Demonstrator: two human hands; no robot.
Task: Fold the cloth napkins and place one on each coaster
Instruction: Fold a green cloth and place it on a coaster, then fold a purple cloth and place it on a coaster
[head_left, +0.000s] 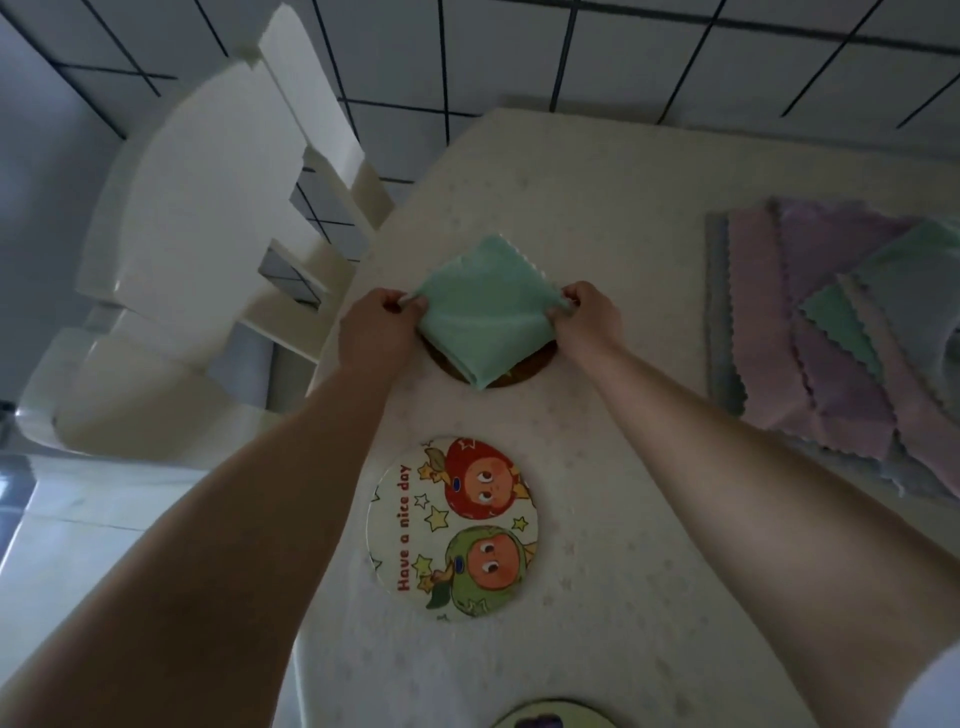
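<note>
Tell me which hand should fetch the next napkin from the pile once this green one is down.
Probably the right hand: the napkin pile lies on its side of the table. The left hand would have to cross over the green napkin.

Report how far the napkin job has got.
Done: no coaster finished yet. In hand: left hand and right hand pinch the folded green cloth napkin over the far brown round coaster. Left: the bare cartoon-printed round coaster, a third coaster at the near edge, and the pile of pastel napkins unfolded.
</note>
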